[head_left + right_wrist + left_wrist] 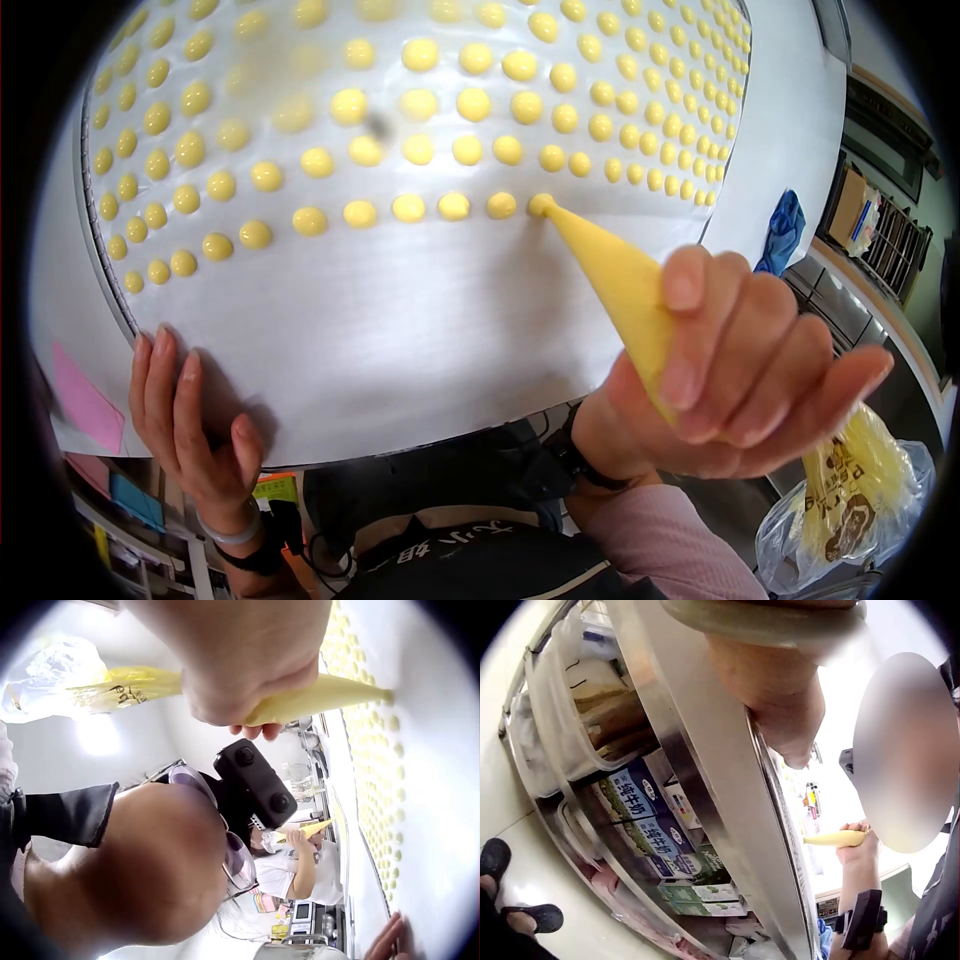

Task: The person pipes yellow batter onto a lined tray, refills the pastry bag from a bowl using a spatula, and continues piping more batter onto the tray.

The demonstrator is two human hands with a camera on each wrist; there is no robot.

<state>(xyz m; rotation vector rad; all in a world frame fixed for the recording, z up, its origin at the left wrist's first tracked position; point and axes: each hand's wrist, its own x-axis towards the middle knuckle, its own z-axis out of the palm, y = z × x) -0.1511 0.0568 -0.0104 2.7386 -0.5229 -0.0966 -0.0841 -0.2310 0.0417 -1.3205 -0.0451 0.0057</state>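
Observation:
My right hand point(745, 350) grips a piping bag point(612, 272) filled with yellow mixture, fingers curled round its wide part. The bag slants down to the left, its tip right at a small yellow dollop point(541, 204) at the right end of the nearest row. Behind the hand hangs the bag's loose printed plastic end point(850, 490). Rows of round yellow dollops point(409, 208) cover the far part of a pale sheet point(400, 330). At the sheet's near left edge my left hand point(190, 410) rests with fingers extended; its fingertips are out of sight in the left wrist view.
A crumpled blue cloth point(783, 230) lies right of the sheet, pink paper point(85, 400) to its left. Shelves under the table hold milk cartons point(649, 817) and a clear plastic bin point(559, 697). In the right wrist view, another person point(296, 874) holds a yellow piping bag in the background.

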